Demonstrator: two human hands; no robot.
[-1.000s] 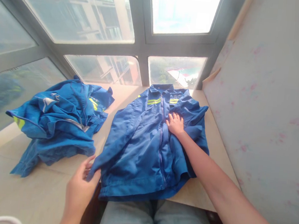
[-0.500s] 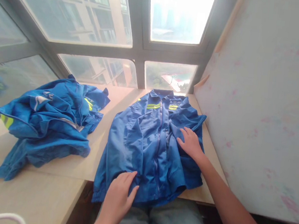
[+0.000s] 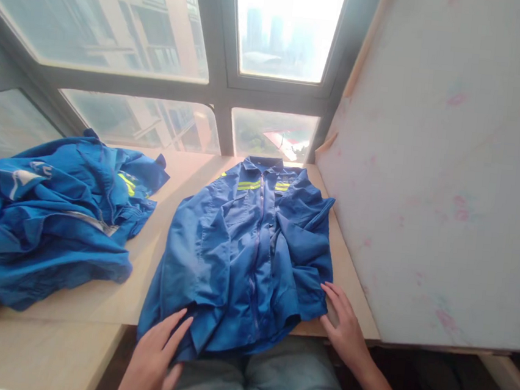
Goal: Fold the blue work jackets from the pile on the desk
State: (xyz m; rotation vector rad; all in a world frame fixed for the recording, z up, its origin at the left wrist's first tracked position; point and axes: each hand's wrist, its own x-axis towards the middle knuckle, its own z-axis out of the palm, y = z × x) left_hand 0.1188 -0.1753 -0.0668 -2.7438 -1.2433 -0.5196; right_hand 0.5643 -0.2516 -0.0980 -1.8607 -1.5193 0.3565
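Observation:
A blue work jacket (image 3: 241, 248) with yellow-green stripes across the chest lies front up, its collar toward the window. Its zip runs down the middle, and both sleeves rest along the front, with wrinkles in the cloth. At the lower left of the jacket, my left hand (image 3: 155, 353) has its fingers apart over the sleeve end and hem. My right hand (image 3: 343, 326) is at the lower right edge, fingertips touching the cuff of the other sleeve, thumb held apart from the fingers.
A second blue jacket (image 3: 55, 218) lies crumpled on the left of the pale wooden table (image 3: 142, 275). Behind it are windows with a grey frame (image 3: 224, 93). A white panel with a faint floral pattern (image 3: 427, 174) bounds the right side. My legs (image 3: 265, 379) are under the front edge.
My right hand has moved from the jacket's right chest down to its lower right edge. My left hand has stayed near the lower left hem. The view has turned slightly right.

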